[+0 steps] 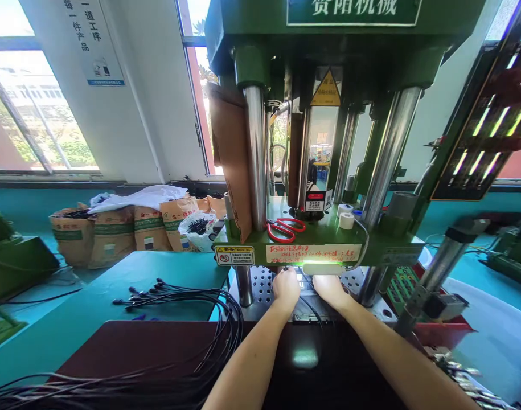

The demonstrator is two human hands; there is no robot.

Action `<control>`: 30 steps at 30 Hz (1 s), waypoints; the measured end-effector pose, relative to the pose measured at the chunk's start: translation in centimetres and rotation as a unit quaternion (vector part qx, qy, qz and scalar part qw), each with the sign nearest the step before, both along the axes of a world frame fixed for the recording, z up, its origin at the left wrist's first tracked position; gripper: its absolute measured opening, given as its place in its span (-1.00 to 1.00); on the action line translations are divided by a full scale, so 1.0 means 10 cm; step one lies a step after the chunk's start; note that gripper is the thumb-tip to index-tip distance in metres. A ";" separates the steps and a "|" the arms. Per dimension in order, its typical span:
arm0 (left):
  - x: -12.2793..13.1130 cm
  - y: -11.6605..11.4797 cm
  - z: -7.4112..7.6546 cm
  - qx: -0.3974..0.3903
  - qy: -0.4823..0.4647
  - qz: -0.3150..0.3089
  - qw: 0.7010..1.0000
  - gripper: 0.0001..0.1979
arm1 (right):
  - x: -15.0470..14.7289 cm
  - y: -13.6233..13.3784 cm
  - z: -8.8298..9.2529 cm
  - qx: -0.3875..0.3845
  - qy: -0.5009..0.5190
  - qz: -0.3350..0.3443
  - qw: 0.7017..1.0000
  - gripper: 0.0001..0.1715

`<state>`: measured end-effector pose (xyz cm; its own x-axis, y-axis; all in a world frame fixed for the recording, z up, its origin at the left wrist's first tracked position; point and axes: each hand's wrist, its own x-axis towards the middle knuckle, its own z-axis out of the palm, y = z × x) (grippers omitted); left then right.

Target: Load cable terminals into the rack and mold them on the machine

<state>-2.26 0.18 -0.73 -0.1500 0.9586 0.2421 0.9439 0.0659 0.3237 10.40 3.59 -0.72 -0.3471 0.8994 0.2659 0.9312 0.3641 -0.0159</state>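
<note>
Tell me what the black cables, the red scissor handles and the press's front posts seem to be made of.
Cables: probably rubber or plastic outside, black with slight sheen, bending in loose curves.
Scissor handles: likely plastic or plastic-coated, solid red.
Front posts: polished metal, perhaps steel, showing bright streaks.

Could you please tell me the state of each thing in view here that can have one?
Left hand: at press bed, grip unclear
Right hand: at press bed, grip unclear
Light bar: lit
Red-handled scissors: laid down, blades unclear
Black cables: loosely bundled, bent
White bag: open, dark pieces showing
</note>
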 end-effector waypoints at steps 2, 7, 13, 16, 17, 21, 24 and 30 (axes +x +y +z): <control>-0.02 0.01 -0.01 -0.001 0.005 -0.007 1.000 -0.70 | -0.04 0.01 -0.02 0.001 0.002 -0.011 1.000 -0.81; -0.03 0.05 0.02 -0.006 0.013 -0.011 1.000 -0.69 | -0.06 0.02 0.00 -0.002 0.009 -0.012 1.000 -0.81; 0.10 -0.02 0.09 0.047 0.026 -0.032 0.998 -0.70 | 0.04 -0.04 0.05 -0.004 0.009 0.056 0.998 -0.70; 0.17 -0.05 0.07 0.065 0.034 -0.058 0.996 -0.70 | 0.05 -0.08 0.03 -0.005 0.009 0.092 0.996 -0.69; 0.17 -0.04 0.06 0.066 0.036 -0.064 0.995 -0.72 | 0.04 -0.08 0.02 -0.003 0.011 0.099 0.995 -0.68; 0.15 0.02 0.04 0.070 0.042 -0.084 0.993 -0.72 | -0.03 -0.07 -0.01 0.009 0.027 0.110 0.994 -0.65; 0.13 0.05 0.03 0.078 0.040 -0.089 0.992 -0.71 | -0.09 -0.03 -0.04 0.018 0.041 0.110 0.993 -0.63; 0.13 0.08 -0.03 0.083 0.025 -0.069 0.994 -0.69 | -0.15 0.02 -0.12 0.035 0.067 0.107 0.991 -0.61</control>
